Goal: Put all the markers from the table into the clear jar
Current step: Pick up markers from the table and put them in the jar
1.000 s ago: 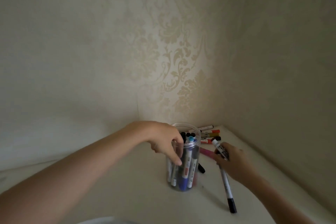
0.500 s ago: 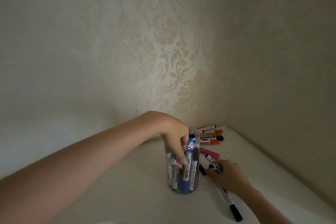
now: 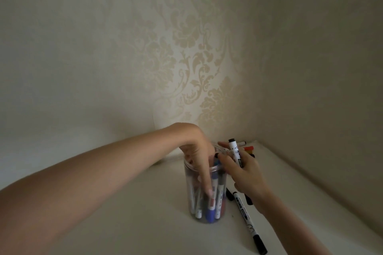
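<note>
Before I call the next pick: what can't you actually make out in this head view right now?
- Markers left at the back corner: mostly hidden behind the right hand and its held marker; count unclear.
- Inside the clear jar: left hand and dim light blur the count.
- Black cap under the right wrist: its body is hidden.
</note>
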Demonstrator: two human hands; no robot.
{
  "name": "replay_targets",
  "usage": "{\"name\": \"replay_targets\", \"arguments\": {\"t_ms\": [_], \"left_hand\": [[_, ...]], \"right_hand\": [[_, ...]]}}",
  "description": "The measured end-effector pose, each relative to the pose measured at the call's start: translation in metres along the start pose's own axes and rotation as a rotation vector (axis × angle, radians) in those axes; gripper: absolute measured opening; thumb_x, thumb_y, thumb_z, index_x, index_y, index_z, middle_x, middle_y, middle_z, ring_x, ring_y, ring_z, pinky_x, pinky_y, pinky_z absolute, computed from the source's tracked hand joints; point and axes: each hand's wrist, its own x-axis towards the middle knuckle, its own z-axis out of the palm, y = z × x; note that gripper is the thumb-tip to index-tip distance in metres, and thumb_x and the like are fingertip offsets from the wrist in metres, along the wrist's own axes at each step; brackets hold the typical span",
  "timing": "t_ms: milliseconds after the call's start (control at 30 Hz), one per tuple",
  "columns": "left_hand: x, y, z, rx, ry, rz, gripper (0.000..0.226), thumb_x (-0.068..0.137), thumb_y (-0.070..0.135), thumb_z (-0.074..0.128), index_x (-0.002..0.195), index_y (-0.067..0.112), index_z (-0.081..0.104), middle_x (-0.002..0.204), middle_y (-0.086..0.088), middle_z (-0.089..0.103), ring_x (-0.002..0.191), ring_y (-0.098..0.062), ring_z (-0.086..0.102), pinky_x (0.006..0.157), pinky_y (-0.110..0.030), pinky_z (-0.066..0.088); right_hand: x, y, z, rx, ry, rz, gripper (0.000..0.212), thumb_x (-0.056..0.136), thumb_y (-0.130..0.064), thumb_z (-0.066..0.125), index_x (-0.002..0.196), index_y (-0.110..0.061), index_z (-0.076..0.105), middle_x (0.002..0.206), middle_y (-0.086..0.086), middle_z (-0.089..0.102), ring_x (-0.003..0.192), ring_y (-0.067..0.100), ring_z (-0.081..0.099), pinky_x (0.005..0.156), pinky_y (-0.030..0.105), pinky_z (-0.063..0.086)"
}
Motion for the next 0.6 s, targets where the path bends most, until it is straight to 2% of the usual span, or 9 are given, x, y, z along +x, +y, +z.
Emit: {"name": "replay_targets", "arguments": {"t_ms": [67, 167, 233, 300, 367, 400, 467, 533, 600], "left_hand": [[-0.01, -0.011, 0.001, -0.045, 0.215, 0.067, 0.03, 0.078, 0.054, 0.073, 0.092, 0.027, 0.075, 0.082, 0.021, 0.066, 0.084, 0.0, 0.059, 0.077, -0.018, 0.045], [-0.019, -0.028, 0.006, -0.178, 0.322, 0.222, 0.028, 0.09, 0.045, 0.064, 0.107, 0.024, 0.071, 0.088, 0.018, 0.073, 0.088, -0.004, 0.067, 0.084, -0.02, 0.049], [-0.018, -0.036, 0.013, -0.226, 0.383, 0.276, 0.023, 0.095, 0.037, 0.06, 0.11, 0.024, 0.07, 0.084, 0.021, 0.072, 0.085, 0.0, 0.067, 0.08, -0.018, 0.048], [-0.015, -0.041, 0.019, -0.227, 0.514, 0.315, 0.019, 0.096, 0.032, 0.06, 0.108, 0.025, 0.072, 0.081, 0.019, 0.072, 0.08, 0.0, 0.066, 0.076, -0.018, 0.049], [-0.015, -0.046, 0.023, -0.286, 0.625, 0.338, 0.019, 0.096, 0.036, 0.059, 0.106, 0.026, 0.072, 0.087, 0.011, 0.076, 0.085, -0.008, 0.07, 0.082, -0.026, 0.051], [-0.016, -0.051, 0.023, -0.333, 0.66, 0.349, 0.021, 0.095, 0.038, 0.058, 0.105, 0.026, 0.072, 0.087, 0.008, 0.077, 0.086, -0.011, 0.07, 0.083, -0.029, 0.05], [-0.02, -0.061, 0.023, -0.39, 0.731, 0.368, 0.018, 0.093, 0.039, 0.062, 0.104, 0.027, 0.071, 0.083, 0.006, 0.076, 0.083, -0.013, 0.069, 0.079, -0.026, 0.047], [-0.023, -0.069, 0.023, -0.398, 0.809, 0.368, 0.012, 0.092, 0.034, 0.065, 0.102, 0.028, 0.07, 0.078, 0.006, 0.075, 0.08, -0.013, 0.067, 0.075, -0.023, 0.044], [-0.021, -0.071, 0.023, -0.39, 0.832, 0.344, 0.011, 0.094, 0.03, 0.063, 0.101, 0.026, 0.07, 0.073, 0.008, 0.073, 0.074, -0.009, 0.064, 0.072, -0.021, 0.043]], "right_hand": [[0.001, -0.002, -0.002, -0.003, -0.027, 0.005, 0.028, 0.095, -0.019, 0.056, 0.122, -0.025, 0.063, 0.062, -0.015, 0.065, 0.048, -0.008, 0.056, 0.041, 0.006, 0.038], [0.002, -0.001, -0.004, 0.017, -0.047, 0.016, 0.029, 0.098, -0.02, 0.053, 0.125, -0.024, 0.062, 0.068, -0.013, 0.065, 0.044, -0.009, 0.053, 0.04, 0.005, 0.038], [0.001, -0.003, -0.006, 0.033, -0.06, 0.031, 0.028, 0.098, -0.025, 0.052, 0.125, -0.026, 0.062, 0.068, -0.009, 0.067, 0.044, -0.006, 0.053, 0.039, 0.006, 0.037], [0.002, 0.0, -0.008, 0.036, -0.055, 0.09, 0.029, 0.096, -0.041, 0.05, 0.117, -0.029, 0.067, 0.083, 0.007, 0.072, 0.054, -0.003, 0.058, 0.037, 0.01, 0.033], [0.003, 0.006, -0.013, 0.015, 0.014, 0.196, 0.04, 0.094, -0.052, 0.043, 0.1, -0.023, 0.07, 0.082, 0.002, 0.073, 0.065, 0.003, 0.066, 0.034, 0.018, 0.03], [0.003, 0.014, -0.019, -0.088, 0.07, 0.235, 0.043, 0.095, -0.052, 0.041, 0.092, -0.019, 0.069, 0.071, -0.003, 0.069, 0.058, 0.002, 0.064, 0.035, 0.023, 0.032], [0.006, 0.035, -0.031, -0.559, 0.091, 0.253, 0.04, 0.094, -0.05, 0.048, 0.082, -0.015, 0.063, 0.062, -0.006, 0.058, 0.05, 0.004, 0.053, 0.047, 0.032, 0.047], [0.003, 0.057, -0.033, -0.893, 0.014, 0.275, 0.031, 0.086, -0.05, 0.062, 0.092, -0.02, 0.057, 0.077, -0.007, 0.061, 0.063, 0.006, 0.054, 0.058, 0.023, 0.048], [-0.002, 0.07, -0.025, -0.931, -0.054, 0.334, 0.035, 0.081, -0.051, 0.068, 0.1, -0.025, 0.055, 0.086, -0.005, 0.062, 0.07, 0.008, 0.056, 0.059, 0.019, 0.044]]}}
